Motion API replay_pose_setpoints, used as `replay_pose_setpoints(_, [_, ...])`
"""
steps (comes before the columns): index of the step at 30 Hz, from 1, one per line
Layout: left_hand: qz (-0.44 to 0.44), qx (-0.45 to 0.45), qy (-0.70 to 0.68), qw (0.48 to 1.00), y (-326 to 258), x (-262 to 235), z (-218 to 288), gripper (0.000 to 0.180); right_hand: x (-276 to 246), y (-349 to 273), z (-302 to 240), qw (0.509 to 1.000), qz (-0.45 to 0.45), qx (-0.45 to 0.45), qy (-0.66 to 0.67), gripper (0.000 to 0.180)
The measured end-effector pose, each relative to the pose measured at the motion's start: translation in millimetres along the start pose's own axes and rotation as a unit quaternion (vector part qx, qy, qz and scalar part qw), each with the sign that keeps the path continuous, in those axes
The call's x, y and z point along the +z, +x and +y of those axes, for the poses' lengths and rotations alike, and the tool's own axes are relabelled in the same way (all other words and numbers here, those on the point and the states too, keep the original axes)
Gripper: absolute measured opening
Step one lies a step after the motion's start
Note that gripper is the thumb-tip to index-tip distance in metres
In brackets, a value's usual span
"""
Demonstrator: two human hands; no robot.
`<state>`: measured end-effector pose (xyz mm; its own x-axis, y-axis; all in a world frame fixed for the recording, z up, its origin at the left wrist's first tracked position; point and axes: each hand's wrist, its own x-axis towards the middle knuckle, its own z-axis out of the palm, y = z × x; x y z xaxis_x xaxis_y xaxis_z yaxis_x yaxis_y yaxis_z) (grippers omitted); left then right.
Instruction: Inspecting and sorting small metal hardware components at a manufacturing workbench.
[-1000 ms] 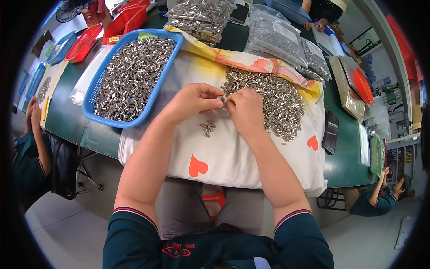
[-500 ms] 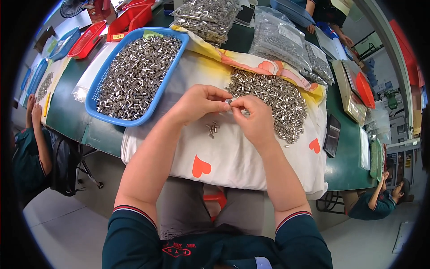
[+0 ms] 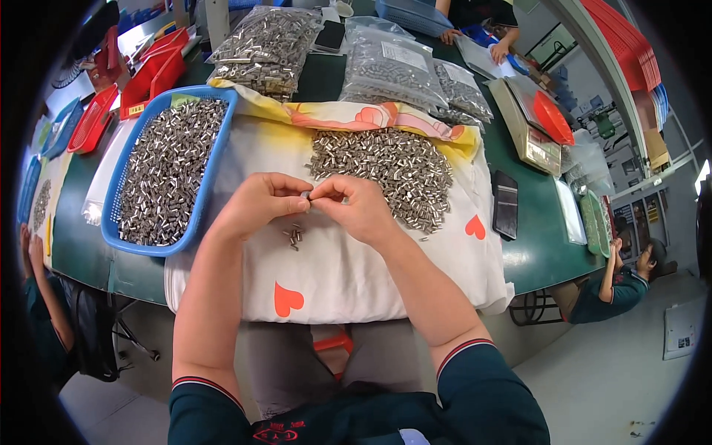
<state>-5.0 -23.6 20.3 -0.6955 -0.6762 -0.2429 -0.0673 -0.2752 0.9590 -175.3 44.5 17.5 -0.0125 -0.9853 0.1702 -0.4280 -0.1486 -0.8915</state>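
Left hand (image 3: 261, 202): curled over the white cloth (image 3: 348, 274), fingertips pinched on a small metal piece (image 3: 305, 195) right where the two hands meet.
Right hand (image 3: 354, 206): pressed up against the left, thumb and forefinger closed on the same small piece — both hands grip it between them.
Small metal piece: held just above the cloth, between the fingertips; too small to tell its exact shape.
Loose pieces (image 3: 294, 236): a few lie on the cloth just below the hands, apart from the big heap.
Heap of metal pieces (image 3: 386, 167): spread on the cloth just beyond the right hand, near the cloth's yellow and pink edge.
Blue basket (image 3: 205, 194): to the left of the hands, its edge lapping onto the cloth, full of the same shiny pieces.
Cloth: white with red hearts, draped over the front of the green table (image 3: 545, 248).
Clear bags (image 3: 389, 70): at the far side of the table, packed with metal parts.
Scale (image 3: 528, 130): on the right — a red tray sits on it.
Dark flat object (image 3: 506, 204): lies on the table just off the cloth's right edge.
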Motion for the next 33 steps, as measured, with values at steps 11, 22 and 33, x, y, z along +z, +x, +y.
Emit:
replay_pose_setpoints(11, [-0.037,-0.003,0.116,0.993,0.1,-6.6,-7.5,0.027,9.1,39.5,22.0,0.919,0.081,-0.215,-0.32,0.01])
replay_pose_setpoints(22, [-0.063,0.093,0.206,0.972,0.7,-3.0,-4.2,0.03,3.2,44.2,21.0,0.856,-0.003,-0.268,-0.443,0.006])
replay_pose_setpoints(33, [-0.067,0.013,0.156,0.985,4.9,2.5,-4.5,0.023,3.3,29.0,34.3,0.868,0.082,-0.261,-0.415,0.008])
